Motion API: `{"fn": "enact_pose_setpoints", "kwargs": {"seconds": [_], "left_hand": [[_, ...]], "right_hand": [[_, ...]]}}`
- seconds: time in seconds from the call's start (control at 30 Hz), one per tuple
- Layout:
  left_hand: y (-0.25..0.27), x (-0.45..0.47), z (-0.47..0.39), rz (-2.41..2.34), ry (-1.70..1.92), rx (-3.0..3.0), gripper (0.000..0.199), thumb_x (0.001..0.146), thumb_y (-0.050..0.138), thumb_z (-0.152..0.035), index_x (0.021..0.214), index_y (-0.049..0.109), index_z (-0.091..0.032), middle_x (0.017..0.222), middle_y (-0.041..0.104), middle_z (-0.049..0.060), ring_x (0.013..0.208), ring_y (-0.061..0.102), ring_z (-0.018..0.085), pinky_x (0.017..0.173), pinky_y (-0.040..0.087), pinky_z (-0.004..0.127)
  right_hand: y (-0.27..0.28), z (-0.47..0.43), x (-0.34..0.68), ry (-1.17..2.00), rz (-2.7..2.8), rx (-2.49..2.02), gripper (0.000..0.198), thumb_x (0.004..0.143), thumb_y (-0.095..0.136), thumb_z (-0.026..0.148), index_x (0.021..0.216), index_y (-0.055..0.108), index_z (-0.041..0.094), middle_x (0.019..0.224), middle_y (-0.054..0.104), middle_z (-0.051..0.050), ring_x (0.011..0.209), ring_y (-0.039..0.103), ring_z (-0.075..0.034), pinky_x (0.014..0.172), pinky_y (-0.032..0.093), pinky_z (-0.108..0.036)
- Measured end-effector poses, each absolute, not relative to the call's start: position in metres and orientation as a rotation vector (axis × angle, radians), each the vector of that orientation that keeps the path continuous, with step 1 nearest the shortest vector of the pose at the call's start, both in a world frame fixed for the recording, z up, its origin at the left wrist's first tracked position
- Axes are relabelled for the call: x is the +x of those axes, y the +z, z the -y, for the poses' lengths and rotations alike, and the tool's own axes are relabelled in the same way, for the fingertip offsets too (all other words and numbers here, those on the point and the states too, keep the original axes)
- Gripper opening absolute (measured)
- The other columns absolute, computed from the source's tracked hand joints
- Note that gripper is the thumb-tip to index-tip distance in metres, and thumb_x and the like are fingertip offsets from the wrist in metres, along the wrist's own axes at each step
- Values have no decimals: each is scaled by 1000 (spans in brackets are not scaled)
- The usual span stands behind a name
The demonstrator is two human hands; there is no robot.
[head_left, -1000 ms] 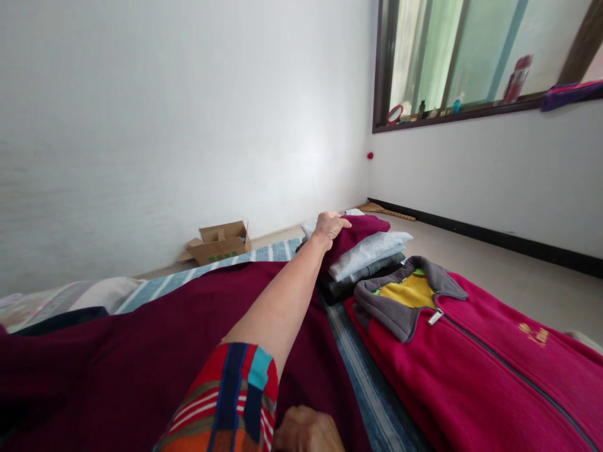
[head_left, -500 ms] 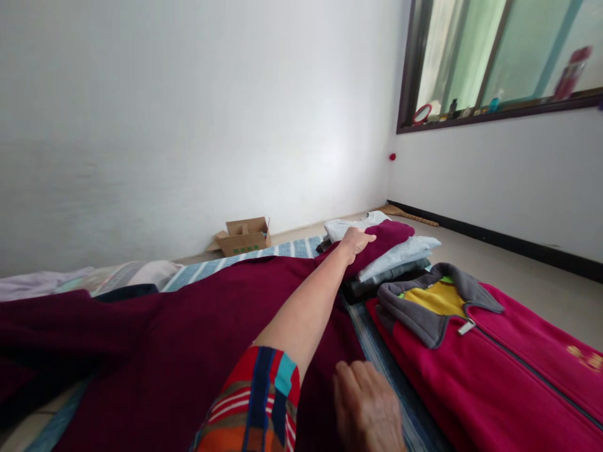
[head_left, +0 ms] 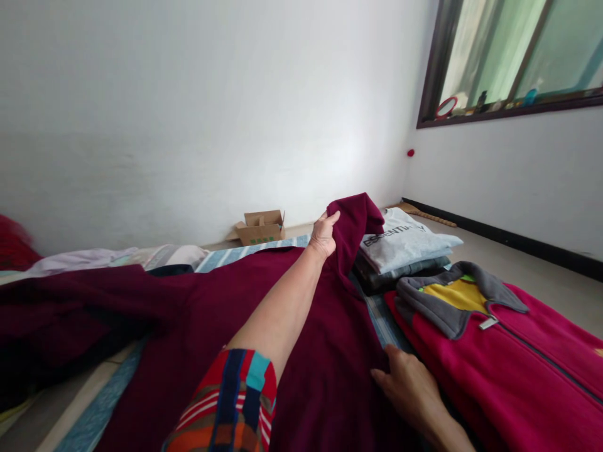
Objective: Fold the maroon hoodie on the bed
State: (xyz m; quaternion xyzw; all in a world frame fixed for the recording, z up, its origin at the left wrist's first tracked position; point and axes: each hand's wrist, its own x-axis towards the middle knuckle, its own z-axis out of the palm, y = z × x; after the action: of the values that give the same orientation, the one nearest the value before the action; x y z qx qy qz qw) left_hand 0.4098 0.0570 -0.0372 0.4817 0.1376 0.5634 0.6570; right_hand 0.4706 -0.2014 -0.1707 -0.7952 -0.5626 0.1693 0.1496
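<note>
A maroon long-sleeved top (head_left: 226,301) lies spread out in front of me. My left hand (head_left: 325,233) reaches across it with the fingers closed on its right sleeve, which is lifted and bunched beside the stack of clothes. At the top's right edge, lower down, my right hand (head_left: 407,383) is curled with its thumb to the left; it seems to grip the edge, though the fingertips are partly hidden. Close by on the right lies a folded crimson zip jacket (head_left: 527,339) with a grey collar and yellow lining.
A folded grey shirt with dark lettering (head_left: 400,235) tops dark folded clothes (head_left: 400,273). Striped blue bedding (head_left: 249,252) lies underneath. Beyond stands a small open cardboard box (head_left: 260,229) against the white wall. Light cloths (head_left: 169,256) lie at the left, and a window sill (head_left: 494,113) holds small items.
My left hand has drawn the maroon sleeve up and leftward off the stack, uncovering the grey shirt's lettering. My right hand has shifted along the top's right edge. The view has turned slightly left.
</note>
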Motion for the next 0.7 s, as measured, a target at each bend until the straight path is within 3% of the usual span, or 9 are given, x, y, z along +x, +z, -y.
{"fn": "enact_pose_setpoints", "kwargs": {"seconds": [0.17, 0.4, 0.7], "left_hand": [[-28, 371, -55, -319, 1344, 1170, 34, 62, 72, -24, 94, 65, -14, 101, 69, 7, 108, 57, 24, 99, 38, 39], [-8, 289, -50, -296, 1446, 1293, 35, 63, 71, -25, 96, 66, -14, 103, 70, 8, 111, 56, 26, 101, 37, 41], [-56, 160, -24, -679, 1527, 1143, 30, 66, 67, -18, 96, 65, -17, 94, 71, 4, 99, 63, 23, 90, 48, 39]], "right_hand": [[-165, 201, 474, 661, 1621, -2130, 9, 76, 51, 23, 77, 59, 19, 76, 69, -8, 72, 66, -22, 57, 37, -28], [-114, 213, 420, 539, 1895, -2114, 26, 79, 47, 22, 102, 59, 21, 87, 70, -8, 83, 65, -24, 63, 37, -28], [-106, 217, 373, 539, 2206, -2068, 28, 74, 45, 13, 96, 62, 17, 93, 69, -13, 88, 65, -26, 66, 41, -29]]}}
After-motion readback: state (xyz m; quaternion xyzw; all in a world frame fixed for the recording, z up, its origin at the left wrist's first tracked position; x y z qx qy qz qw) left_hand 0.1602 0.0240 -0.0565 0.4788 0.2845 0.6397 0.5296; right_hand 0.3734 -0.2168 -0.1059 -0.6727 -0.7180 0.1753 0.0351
